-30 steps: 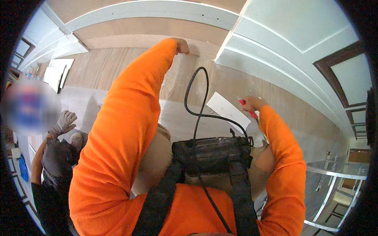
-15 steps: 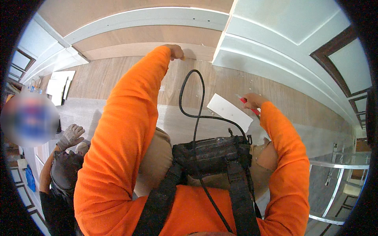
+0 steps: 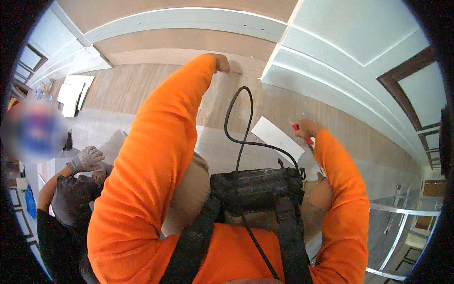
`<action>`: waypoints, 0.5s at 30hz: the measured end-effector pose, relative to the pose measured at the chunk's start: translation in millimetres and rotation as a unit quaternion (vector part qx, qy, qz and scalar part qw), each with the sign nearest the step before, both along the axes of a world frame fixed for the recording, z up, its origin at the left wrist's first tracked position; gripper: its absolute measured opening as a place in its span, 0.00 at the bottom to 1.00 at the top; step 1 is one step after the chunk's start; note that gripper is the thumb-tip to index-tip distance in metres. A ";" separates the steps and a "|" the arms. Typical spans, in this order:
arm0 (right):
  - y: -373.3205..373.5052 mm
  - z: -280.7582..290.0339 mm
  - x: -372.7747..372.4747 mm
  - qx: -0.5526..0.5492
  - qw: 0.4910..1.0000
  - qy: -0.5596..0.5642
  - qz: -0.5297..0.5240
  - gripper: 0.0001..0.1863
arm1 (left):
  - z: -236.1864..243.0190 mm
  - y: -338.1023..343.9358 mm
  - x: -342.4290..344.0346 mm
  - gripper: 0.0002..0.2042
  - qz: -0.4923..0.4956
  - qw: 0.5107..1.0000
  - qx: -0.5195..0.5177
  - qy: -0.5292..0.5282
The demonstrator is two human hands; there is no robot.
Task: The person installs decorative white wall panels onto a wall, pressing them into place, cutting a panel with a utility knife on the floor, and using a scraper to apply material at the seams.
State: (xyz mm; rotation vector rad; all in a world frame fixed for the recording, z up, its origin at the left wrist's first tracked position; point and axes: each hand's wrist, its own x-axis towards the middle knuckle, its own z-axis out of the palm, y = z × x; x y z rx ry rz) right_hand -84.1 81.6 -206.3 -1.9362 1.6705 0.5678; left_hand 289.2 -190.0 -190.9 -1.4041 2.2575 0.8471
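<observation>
My left hand [image 3: 221,63] reaches to the foot of the wooden wall panel [image 3: 170,56], low over the floor. Its fingers are closed, and a small yellowish bit shows at their tips; I cannot make out what it is. In my right hand [image 3: 309,128] is a red utility knife [image 3: 296,127], its tip pointing left and away from me. Just left of the knife, a white rectangular board piece [image 3: 278,139] lies flat on the floor. My right hand is above the floor near that piece's far right side.
A black cable [image 3: 227,118] loops up from the black pouch [image 3: 255,189] on my front. White panels [image 3: 331,90] rise at the right. At the left, a co-worker's gloved hand [image 3: 86,160] is near my elbow. White sheets [image 3: 73,97] lie beyond. A metal frame [image 3: 402,211] stands at the right.
The whole view has shifted a little, with the wall and my hands slightly further right. My left hand stays at the panel's foot, and the knife stays in my right hand.
</observation>
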 end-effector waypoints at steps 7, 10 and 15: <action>-4.2 6.5 12.9 0.053 0.998 0.018 0.003 0.18 | -8.7 -1.8 7.2 0.19 0.021 1.000 0.009 -0.009; -0.5 2.5 5.0 0.032 0.999 0.007 0.023 0.18 | -10.6 0.3 1.9 0.21 -0.008 1.000 -0.021 0.005; -0.7 2.7 8.4 0.040 0.999 -0.014 0.002 0.20 | -17.1 -0.2 4.1 0.20 0.001 1.000 -0.014 -0.006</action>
